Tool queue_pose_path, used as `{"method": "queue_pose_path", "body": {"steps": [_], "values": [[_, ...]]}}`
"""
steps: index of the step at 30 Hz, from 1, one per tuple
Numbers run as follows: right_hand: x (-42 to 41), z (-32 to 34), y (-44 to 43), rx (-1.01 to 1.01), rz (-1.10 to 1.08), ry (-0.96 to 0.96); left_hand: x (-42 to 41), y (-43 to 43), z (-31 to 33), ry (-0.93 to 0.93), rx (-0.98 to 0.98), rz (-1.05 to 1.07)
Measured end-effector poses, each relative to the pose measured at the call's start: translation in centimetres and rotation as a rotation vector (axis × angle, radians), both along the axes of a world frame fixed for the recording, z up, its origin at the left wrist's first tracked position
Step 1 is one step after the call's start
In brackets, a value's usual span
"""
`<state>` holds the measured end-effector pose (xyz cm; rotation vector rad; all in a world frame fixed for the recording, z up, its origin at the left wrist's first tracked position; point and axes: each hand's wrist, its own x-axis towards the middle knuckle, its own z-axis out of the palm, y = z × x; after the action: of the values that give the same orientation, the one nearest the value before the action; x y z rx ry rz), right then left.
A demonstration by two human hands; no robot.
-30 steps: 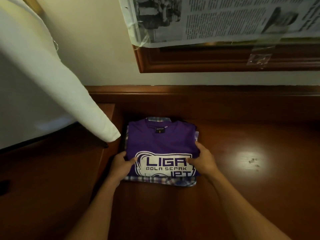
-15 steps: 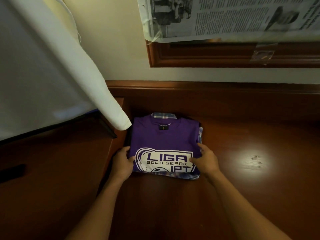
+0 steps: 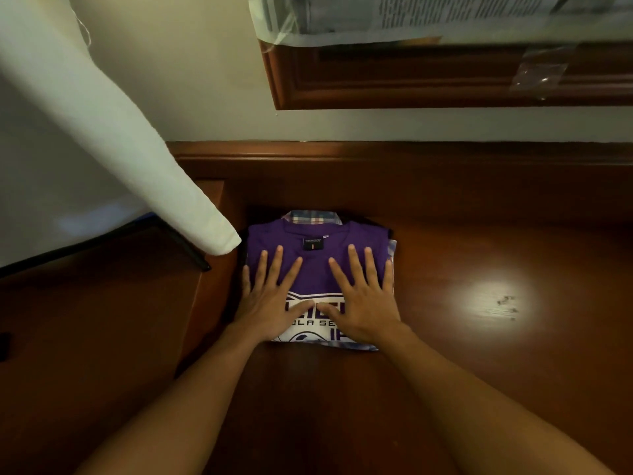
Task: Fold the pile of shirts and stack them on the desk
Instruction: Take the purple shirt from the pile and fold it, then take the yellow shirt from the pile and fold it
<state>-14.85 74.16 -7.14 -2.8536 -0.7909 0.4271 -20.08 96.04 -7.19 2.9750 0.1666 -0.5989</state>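
Okay, I've got the purple shirt (image 3: pixel 318 265) in view, folded and lying flat. Its collar points away from me toward the wall, so its long axis runs from the near edge straight back. It sits on top of a folded plaid shirt (image 3: pixel 310 217), whose collar peeks out at the far side and whose edges show along the right and the near side. The stack is on the desk (image 3: pixel 479 371), at its left end, close to the back rail.

Left hand (image 3: pixel 270 299) is flat on the left half of the purple shirt, with straight, spread fingers that grip nothing. Right hand (image 3: pixel 366 299) does the same on the right half. Palms are down, and the thumbs almost meet over the print.

Around it: a white hanging cloth (image 3: pixel 137 159) comes down from the upper left, and its tip ends just beside the stack's far left corner. A black bar (image 3: pixel 185 245) lies behind that, over the raised side ledge (image 3: pixel 102 320). On the wall there's a wooden frame (image 3: pixel 411 84) with newspaper (image 3: pixel 411 18) over it and a strip of clear tape (image 3: pixel 537 70). A bright glare patch (image 3: pixel 493 299) shows on the wood to the right, well apart from the shirts.

The shirt is deep purple, with a small black neck label (image 3: pixel 312 244) at the collar. The white print with purple lettering is on the near half, mostly hidden by my hands.
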Motion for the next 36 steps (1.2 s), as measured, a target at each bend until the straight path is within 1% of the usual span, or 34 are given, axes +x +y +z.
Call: {"method": "queue_pose_path", "body": {"steps": [3, 6, 8, 13, 15, 16, 18, 20, 23, 25, 29, 32, 36], "values": [[0.3, -2.1, -0.4, -0.002, -0.012, 0.030, -0.1, 0.1, -1.6, -0.006, -0.018, 0.039], [0.8, -2.7, -0.1, 0.015, -0.023, 0.027, 0.2, 0.1, -2.1, -0.048, -0.013, 0.039], [0.9, -2.7, 0.1, 0.012, -0.021, 0.031, 0.4, 0.2, -2.0, -0.034, -0.012, 0.038], [1.0, -1.5, -0.4, 0.007, -0.012, 0.127, 0.6, -0.8, 0.0, 0.067, -0.022, 0.088], [0.4, 0.0, -1.1, 0.057, -0.044, 0.190, -0.6, -2.1, 1.4, 0.039, -0.072, 0.153], [-0.2, 1.2, -1.8, 0.103, -0.072, 0.212, -1.7, -3.0, 2.3, -0.002, -0.135, 0.193], [-2.0, 3.5, -3.6, 0.214, -0.135, 0.227, -4.4, -5.0, 4.0, -0.097, -0.279, 0.256], [-4.6, 6.0, -5.8, 0.310, -0.200, 0.231, -7.4, -7.2, 5.7, -0.160, -0.382, 0.285], [-9.9, 9.3, -9.8, 0.403, -0.293, 0.241, -11.4, -10.9, 8.8, -0.187, -0.515, 0.350], [-14.0, 11.1, -12.7, 0.423, -0.358, 0.244, -14.0, -13.4, 11.1, -0.216, -0.588, 0.343], [-21.1, 14.0, -19.2, 0.381, -0.485, 0.240, -18.8, -18.0, 15.3, -0.237, -0.651, 0.269], [-23.7, 16.1, -23.2, 0.368, -0.533, 0.225, -21.6, -20.3, 17.5, -0.220, -0.667, 0.241], [-26.0, 18.4, -27.5, 0.378, -0.590, 0.096, -24.2, -22.8, 18.6, -0.237, -0.655, 0.167]]}}
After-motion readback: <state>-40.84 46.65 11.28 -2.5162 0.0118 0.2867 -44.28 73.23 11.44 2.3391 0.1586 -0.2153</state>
